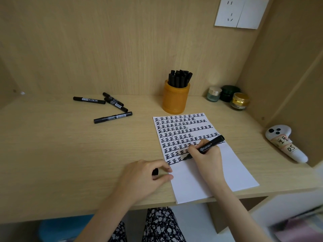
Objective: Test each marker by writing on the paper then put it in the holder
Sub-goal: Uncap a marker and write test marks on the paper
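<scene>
My right hand (207, 156) grips a black marker (212, 143), its tip touching the white paper (218, 172) at the end of the lowest row of black characters. My left hand (145, 175) rests at the paper's left edge with a small black marker cap (155, 171) pinched between thumb and fingers. The orange holder (175, 99) stands behind the paper, packed with several black markers (180, 78). Several loose black markers (111, 109) lie on the desk to the left.
Three small jars (227, 96) sit at the back right corner. A white controller with a label (284, 142) lies by the right wall. A wall socket (241, 13) is above. The desk's front edge (104, 210) runs just below my wrists.
</scene>
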### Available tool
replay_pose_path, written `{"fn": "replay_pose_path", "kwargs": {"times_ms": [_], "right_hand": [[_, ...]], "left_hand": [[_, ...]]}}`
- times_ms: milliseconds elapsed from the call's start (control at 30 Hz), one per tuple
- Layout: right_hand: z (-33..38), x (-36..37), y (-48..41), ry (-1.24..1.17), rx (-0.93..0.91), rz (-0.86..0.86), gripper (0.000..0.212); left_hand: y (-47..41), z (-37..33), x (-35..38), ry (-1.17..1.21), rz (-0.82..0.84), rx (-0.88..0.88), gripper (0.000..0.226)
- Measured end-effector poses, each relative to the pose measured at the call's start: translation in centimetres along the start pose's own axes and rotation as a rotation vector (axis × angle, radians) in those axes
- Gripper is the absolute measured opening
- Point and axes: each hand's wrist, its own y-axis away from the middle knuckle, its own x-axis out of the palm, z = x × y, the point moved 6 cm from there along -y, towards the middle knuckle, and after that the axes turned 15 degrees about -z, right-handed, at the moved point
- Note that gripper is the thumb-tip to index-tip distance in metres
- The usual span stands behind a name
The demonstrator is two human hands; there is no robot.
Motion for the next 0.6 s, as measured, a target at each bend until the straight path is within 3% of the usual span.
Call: {"fn": "replay_pose_path", "kwargs": {"times_ms": [467,600], "right_hand": [[-0.44,-0.27,-0.31,-0.084,0.05,-0.026,0.024],[-0.53,-0.39,-0.41,-0.184,0.127,-0.023,0.026]], "left_hand": [[-0.1,-0.02,-0.06,0.014,-0.052,0.049,0.03],[0.02,-0.33,-0.36,0.082,-0.079,0.034,0.017]]}}
